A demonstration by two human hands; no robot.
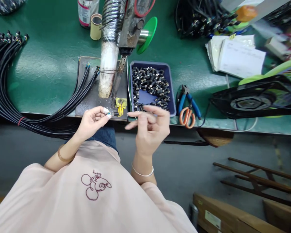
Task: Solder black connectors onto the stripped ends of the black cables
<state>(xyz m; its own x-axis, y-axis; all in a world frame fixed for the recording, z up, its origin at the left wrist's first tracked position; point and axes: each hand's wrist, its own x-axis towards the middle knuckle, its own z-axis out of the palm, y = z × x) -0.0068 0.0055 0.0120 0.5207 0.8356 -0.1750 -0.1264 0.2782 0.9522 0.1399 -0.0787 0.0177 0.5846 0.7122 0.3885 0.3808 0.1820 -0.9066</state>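
Note:
At the bench edge my left hand is closed in a pinch, white covers on its fingertips. Between them are the thin coloured wire ends of a black cable, up against a small connector at a yellow clamp. To the right, my right hand hovers in front of a blue tray of black connectors. A thin pale solder wire runs down to its fingers, which close around it. Above the clamp hangs a soldering iron, tip down, beside a foil-wrapped tube.
A bundle of black cables curves along the left edge. Blue-handled pliers and orange-handled scissors lie right of the tray. Further right are a black fan and papers. A green spool stands behind.

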